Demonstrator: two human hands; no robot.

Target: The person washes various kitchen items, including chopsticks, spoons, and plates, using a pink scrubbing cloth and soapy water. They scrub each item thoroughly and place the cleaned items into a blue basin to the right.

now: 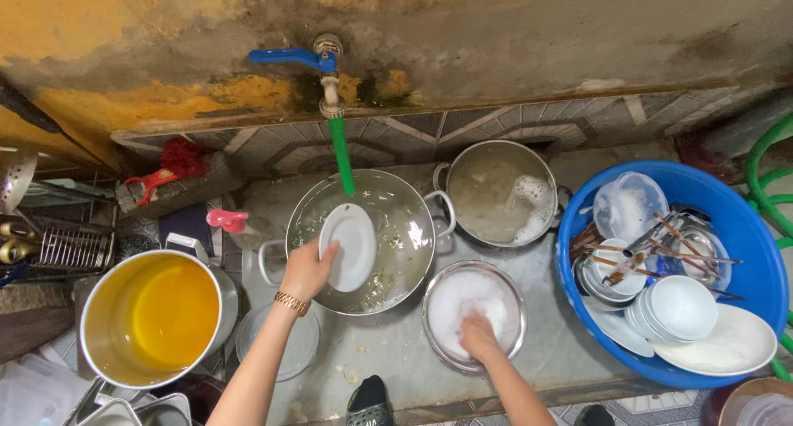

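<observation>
The left hand (307,269) grips a white plate (350,246) over the centre basin (405,219); the right hand (479,337), grip unclear, is sunk in the foamy bowl (512,306); many dishes (673,306) wait in the blue tub (756,252) at right.

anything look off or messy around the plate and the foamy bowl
Nothing is broken or tipped. The left hand holds a white plate upright over the steel pan; the right hand is in the foamy bowl. Small scraps lie on the wet concrete floor below the pan.

Left hand (307,269) gripping white plate (350,247) over steel basin (396,219); right hand (479,335) seemingly in sudsy bowl (473,310).
</observation>
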